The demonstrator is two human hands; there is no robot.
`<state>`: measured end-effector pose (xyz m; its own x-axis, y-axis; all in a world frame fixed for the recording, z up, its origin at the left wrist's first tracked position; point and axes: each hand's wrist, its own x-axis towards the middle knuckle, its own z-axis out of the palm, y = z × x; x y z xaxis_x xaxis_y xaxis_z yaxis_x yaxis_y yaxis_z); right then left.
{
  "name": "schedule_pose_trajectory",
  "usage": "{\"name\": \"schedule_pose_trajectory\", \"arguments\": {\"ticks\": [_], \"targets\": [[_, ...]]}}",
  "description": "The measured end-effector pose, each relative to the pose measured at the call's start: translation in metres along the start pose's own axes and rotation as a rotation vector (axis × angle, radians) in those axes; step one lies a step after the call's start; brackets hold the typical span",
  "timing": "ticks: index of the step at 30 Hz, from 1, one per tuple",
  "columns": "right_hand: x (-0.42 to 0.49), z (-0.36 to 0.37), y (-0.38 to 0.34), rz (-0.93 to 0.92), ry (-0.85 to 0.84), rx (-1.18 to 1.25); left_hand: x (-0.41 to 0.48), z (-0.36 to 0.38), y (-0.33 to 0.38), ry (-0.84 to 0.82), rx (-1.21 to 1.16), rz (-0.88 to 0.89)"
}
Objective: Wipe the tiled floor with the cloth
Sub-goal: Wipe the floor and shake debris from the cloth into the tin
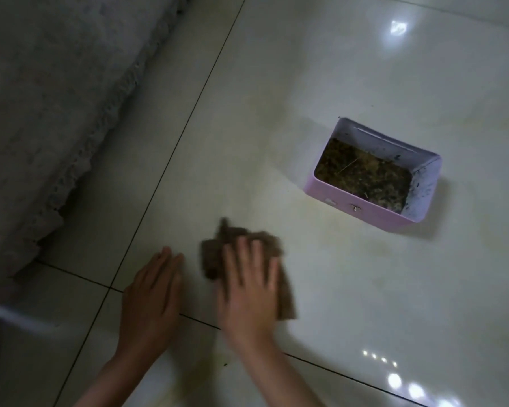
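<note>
While right hand (pixel 247 286) presses the brown cloth (pixel 218 242) onto the tiled floor (pixel 335 289), near centre, its grip is flat, fingers spread. Just left of it, left hand (pixel 152 292) lies flat on tile, grip empty. Pink box (pixel 350 208) farther right.

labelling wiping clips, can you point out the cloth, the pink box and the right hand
cloth (pixel 215 259), head view, bare brown patch at its left edge
pink box (pixel 379 215), head view, front outer wall
right hand (pixel 247 286), head view, back of the hand
</note>
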<state>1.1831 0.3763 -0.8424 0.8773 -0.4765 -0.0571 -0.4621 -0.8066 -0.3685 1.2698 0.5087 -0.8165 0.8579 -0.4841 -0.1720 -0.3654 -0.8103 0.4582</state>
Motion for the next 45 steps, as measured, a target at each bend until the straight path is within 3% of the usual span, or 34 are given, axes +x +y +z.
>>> {"name": "schedule_pose_trajectory", "arguments": {"ticks": [4, 8, 12, 15, 17, 19, 22, 24, 27, 29, 33, 35, 37, 39, 42, 45], "targets": [[-0.003, -0.001, -0.031, -0.305, -0.138, 0.364, 0.007, -0.010, 0.000, 0.071, -0.364, -0.159], [0.008, -0.037, 0.018, -0.135, -0.056, 0.706, 0.003, -0.022, -0.010, 0.093, -0.454, -0.122], [0.072, -0.048, 0.048, -0.047, -0.052, 0.540, 0.003, -0.028, -0.033, 0.154, -0.274, -0.129], [0.101, -0.019, 0.008, -0.036, -0.063, 0.341, 0.006, -0.029, -0.046, 0.192, -0.207, -0.202], [0.089, 0.006, -0.031, -0.159, -0.115, 0.351, 0.005, -0.028, -0.052, 0.188, -0.196, -0.247], [0.055, 0.023, -0.058, -0.419, -0.187, 0.382, 0.002, -0.025, -0.057, 0.153, -0.170, -0.252], [0.022, 0.019, -0.057, -0.631, -0.464, 0.449, -0.001, -0.022, -0.061, 0.135, -0.143, -0.243], [0.022, 0.005, -0.038, -0.560, -0.602, 0.559, -0.002, -0.018, -0.063, 0.139, -0.132, -0.234], [0.051, -0.029, -0.009, -0.246, -0.399, 0.752, -0.003, -0.016, -0.065, 0.137, -0.131, -0.226], [0.085, -0.042, 0.004, -0.134, -0.311, 0.668, -0.005, -0.015, -0.062, 0.133, -0.150, -0.242], [0.125, -0.022, -0.018, -0.127, -0.262, 0.366, -0.001, -0.016, -0.051, 0.165, -0.185, -0.290], [0.110, -0.008, -0.038, -0.250, -0.232, 0.336, 0.001, -0.016, -0.049, 0.151, -0.172, -0.302], [0.071, 0.002, -0.046, -0.495, -0.311, 0.363, 0.001, -0.016, -0.049, 0.116, -0.134, -0.285], [0.030, -0.002, -0.043, -0.617, -0.507, 0.399, 0.000, -0.017, -0.050, 0.119, -0.115, -0.265], [0.011, -0.030, -0.024, -0.495, -0.602, 0.608, -0.003, -0.019, -0.052, 0.163, -0.103, -0.239], [0.051, -0.065, 0.014, -0.278, -0.346, 0.685, -0.005, -0.021, -0.050, 0.161, -0.090, -0.232]]}}
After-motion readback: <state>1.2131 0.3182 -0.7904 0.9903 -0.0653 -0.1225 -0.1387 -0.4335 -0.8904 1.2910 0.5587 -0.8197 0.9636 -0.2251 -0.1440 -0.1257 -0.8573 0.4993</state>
